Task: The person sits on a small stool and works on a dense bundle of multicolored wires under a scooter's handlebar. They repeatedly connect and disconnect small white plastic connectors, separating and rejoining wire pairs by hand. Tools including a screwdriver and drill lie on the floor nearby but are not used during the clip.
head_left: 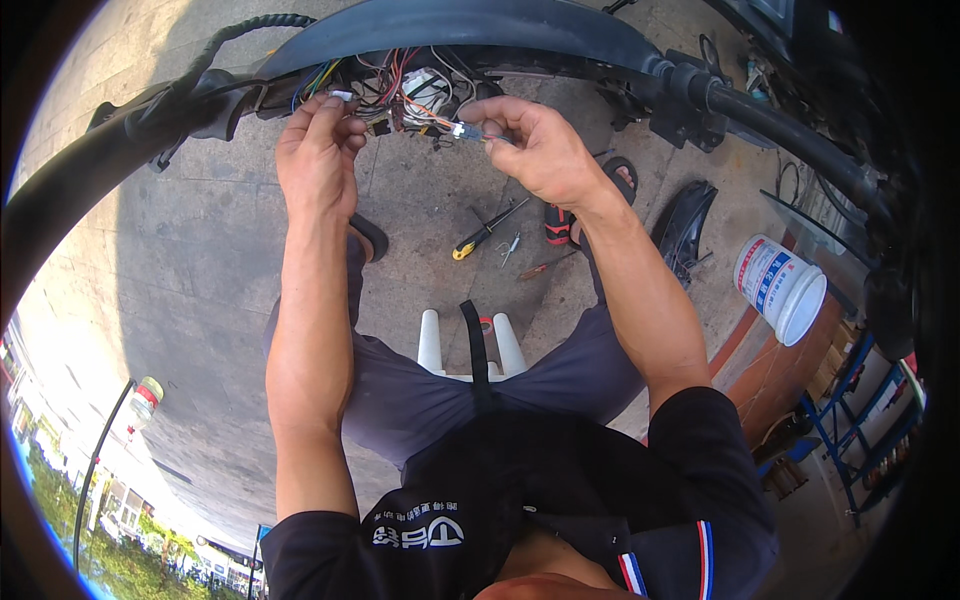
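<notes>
Both my arms reach up to a tangle of coloured wires [400, 85] that hangs beneath the dark curved panel [470, 28] of what looks like a scooter's front. Between the pinched fingers of my left hand [318, 145] is a small white wire connector [341, 96]. My right hand [540, 150] is closed on another wire connector [466, 131], white at its left end, with orange wires running from it into the bundle. White plugs [428, 92] sit among the wires between the two hands. The ends of the wires inside the panel are hidden.
On the paving below lie a yellow-and-black screwdriver [475, 240] and a small metal tool [511, 248]. A white bucket [780, 290] tilts at the right, near a black plastic part [684, 225]. Handlebars [770, 115] flank the panel. A white stool [430, 340] is under me.
</notes>
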Motion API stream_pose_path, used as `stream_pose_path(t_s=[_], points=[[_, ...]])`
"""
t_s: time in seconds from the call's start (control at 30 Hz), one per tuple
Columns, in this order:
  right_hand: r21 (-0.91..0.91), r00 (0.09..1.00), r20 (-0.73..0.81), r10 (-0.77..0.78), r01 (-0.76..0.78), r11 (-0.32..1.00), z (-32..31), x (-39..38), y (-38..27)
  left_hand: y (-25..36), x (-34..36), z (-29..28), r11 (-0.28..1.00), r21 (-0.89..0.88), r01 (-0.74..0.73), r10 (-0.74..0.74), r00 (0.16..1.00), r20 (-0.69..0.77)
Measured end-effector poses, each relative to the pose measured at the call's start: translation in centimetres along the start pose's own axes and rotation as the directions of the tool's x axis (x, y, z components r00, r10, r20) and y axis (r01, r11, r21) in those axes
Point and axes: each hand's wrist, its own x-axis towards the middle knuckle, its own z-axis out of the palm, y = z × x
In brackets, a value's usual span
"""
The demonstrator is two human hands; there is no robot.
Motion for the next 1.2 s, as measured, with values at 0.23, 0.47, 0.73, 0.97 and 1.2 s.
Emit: stream_pose_path(t_s=[0.23, 0.47, 0.73, 0.97, 1.2], points=[[0.068, 1.000, 0.016, -0.022, 0.021, 0.997, -0.01, -0.12, -0.11, 0.18, -0.09, 0.03, 1.000, -0.008, 0.007, -0.007, 1.000, 0.009], [0.040, 1.000, 0.011, -0.013, 0.012, 0.999, -0.13, -0.09, 0.00, 0.05, -0.04, 0.10, 1.000, -0.004, 0.000, 0.000, 1.000, -0.005], [0.036, 0.999, 0.013, 0.046, -0.046, 0.998, -0.23, -0.07, -0.29, 0.10, 0.03, -0.14, 1.000, -0.006, 0.009, -0.009, 1.000, 0.023], [0.053, 0.999, 0.011, 0.036, -0.037, 0.998, -0.18, 0.06, -0.12, 0.00, 0.08, -0.19, 1.000, -0.012, 0.007, -0.007, 1.000, 0.021], [0.070, 0.996, 0.030, 0.084, -0.085, 0.994, -0.29, 0.01, -0.52, 0.05, -0.05, 0.05, 1.000, -0.017, 0.001, -0.001, 1.000, 0.007]])
